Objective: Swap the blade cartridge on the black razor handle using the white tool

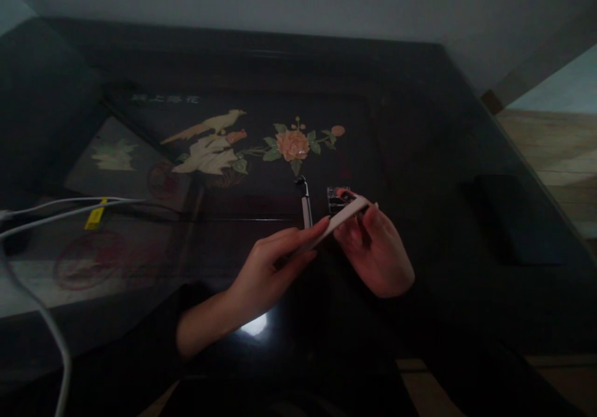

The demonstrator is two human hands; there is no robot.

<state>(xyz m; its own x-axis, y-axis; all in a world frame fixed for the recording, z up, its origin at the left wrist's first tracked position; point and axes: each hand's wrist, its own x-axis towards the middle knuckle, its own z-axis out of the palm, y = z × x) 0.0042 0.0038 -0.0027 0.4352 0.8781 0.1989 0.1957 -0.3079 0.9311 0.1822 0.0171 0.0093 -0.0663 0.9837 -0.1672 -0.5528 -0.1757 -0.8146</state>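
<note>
Gripping the lower end of a pale slim object [338, 219], the left hand [275, 258] is closed on it, thumb on one face and fingers on the other. The right hand [380, 252] is clamped on the upper end, its fingers bent around it; exactly which fingertips press there is hard to tell in the dim light. The pale slim object is tilted above the dark tabletop [420, 155], its upper end slanting up toward the right edge. Just beyond it, on the side of the far edge, a small dark item [333, 200] with light markings is partly hidden; what it is cannot be told. Beside that, a slender white-and-black item [306, 210] has its dark curved end toward the far edge and its pale end toward the left hand.

Well apart from the hands, a flat black slab [517, 218] lies near the right edge. White cables [66, 364] run in from the left edge, with a yellow tag [94, 215] on them. Pale birds [209, 155] and a pink flower [292, 145] decorate the tabletop toward the far edge. A grey wall [280, 0] rises along the far edge, and wooden floor [550, 155] shows beyond the right edge.
</note>
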